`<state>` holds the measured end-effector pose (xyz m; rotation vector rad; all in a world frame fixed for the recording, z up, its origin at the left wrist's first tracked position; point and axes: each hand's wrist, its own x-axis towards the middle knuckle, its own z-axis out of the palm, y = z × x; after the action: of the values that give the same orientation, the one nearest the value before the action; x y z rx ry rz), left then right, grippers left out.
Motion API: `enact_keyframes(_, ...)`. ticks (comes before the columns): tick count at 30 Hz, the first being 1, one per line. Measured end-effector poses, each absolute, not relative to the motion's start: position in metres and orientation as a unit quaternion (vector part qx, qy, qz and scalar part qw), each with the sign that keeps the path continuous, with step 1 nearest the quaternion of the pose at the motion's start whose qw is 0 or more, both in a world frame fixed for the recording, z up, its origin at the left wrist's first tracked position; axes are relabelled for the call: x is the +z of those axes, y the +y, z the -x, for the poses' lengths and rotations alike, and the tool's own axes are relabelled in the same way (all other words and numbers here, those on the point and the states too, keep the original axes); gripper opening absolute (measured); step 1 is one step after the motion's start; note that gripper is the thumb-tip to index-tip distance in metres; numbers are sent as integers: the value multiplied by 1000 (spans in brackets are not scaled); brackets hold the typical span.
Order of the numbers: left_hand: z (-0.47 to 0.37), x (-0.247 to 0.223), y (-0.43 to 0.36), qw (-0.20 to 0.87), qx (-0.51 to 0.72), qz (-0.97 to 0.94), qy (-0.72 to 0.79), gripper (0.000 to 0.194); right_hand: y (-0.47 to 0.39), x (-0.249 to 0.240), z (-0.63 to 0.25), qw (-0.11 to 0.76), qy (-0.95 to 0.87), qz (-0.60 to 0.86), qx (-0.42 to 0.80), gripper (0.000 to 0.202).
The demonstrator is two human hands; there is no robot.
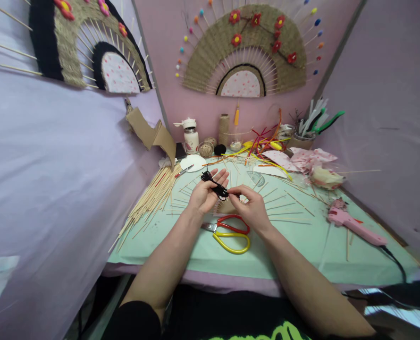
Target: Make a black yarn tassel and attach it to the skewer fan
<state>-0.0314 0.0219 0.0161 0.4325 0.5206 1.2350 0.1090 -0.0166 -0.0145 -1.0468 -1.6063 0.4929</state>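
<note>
A small bundle of black cord (pixel 217 190) lies across the palm of my left hand (pixel 203 194), its thumb pressed over the cord and its fingers stretched out. Close beside it, my right hand (pixel 251 206) pinches the near end of the bundle between thumb and fingertips. Below both hands, scissors (pixel 234 233) with one red and one yellow handle rest on the table, blades to the left. Partly hidden behind the hands is a half-round cardboard piece (pixel 227 207) with thin sticks fanning out from it.
Wooden sticks (pixel 149 198) are heaped at left. A pink glue gun (pixel 355 226) with a cable lies at right. Along the back stand a white bottle (pixel 190 137), a twine spool (pixel 223 130) and coloured pipe cleaners (pixel 266 141). A woven fan (pixel 210 61) hangs on the wall.
</note>
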Motion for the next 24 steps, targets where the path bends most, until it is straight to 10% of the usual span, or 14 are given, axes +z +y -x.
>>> enact_keyframes(24,31,12,27,762,584,-157,230,52,-17,-16,-108,530,-729,399,168,13)
